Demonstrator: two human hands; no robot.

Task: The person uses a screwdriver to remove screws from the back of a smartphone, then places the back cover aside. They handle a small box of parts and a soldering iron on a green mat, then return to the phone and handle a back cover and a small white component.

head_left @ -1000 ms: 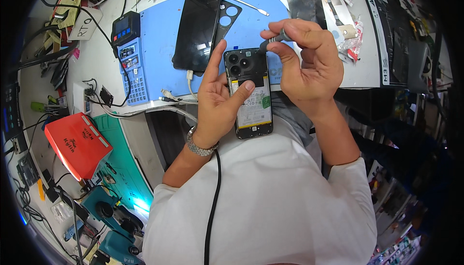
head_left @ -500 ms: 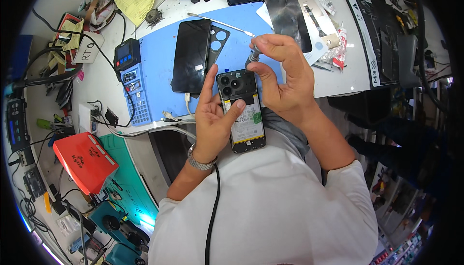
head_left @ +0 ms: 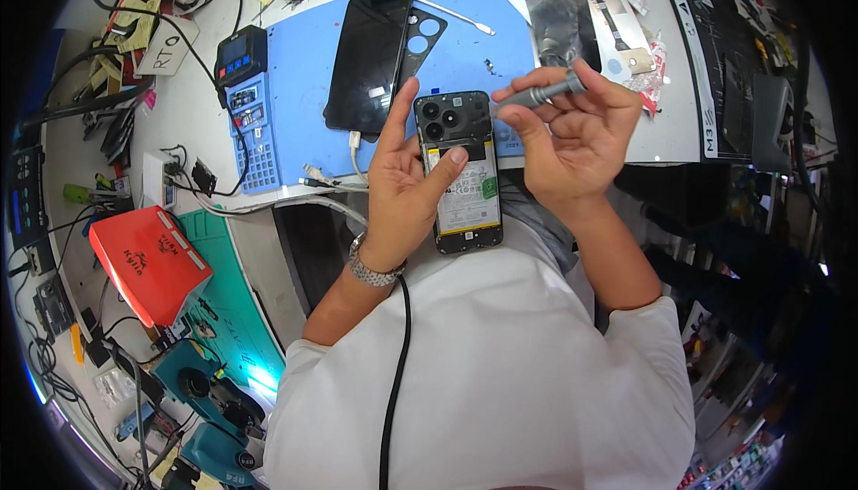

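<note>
Here's the left hand [head_left: 407, 190], fingers closed around the opened phone [head_left: 469, 195], thumb laid across its back and index finger stretched along its left side! That phone sits at the near edge of the table [head_left: 675, 128], camera end far, battery end near, right up by the white shirt [head_left: 483, 356]. Over on the right, the right hand [head_left: 576, 150] has its fingers pinched around a grey screwdriver [head_left: 547, 92], slanted, its lower end pointing left beside the phone's far right corner; whether the two touch, I cannot tell!

Beyond them stretches the blue mat [head_left: 299, 70], and on it, left of centre, lies a dark phone [head_left: 368, 61], a white cable plug [head_left: 355, 139] at its near end and a cover with round holes [head_left: 414, 65] peeking out at right. A slim metal tool [head_left: 438, 12] lies slantwise at the far side, small dark bits [head_left: 489, 66] nearer the screwdriver. Far right, a black sheet [head_left: 554, 7]; way out left, a red box [head_left: 152, 266]!
</note>
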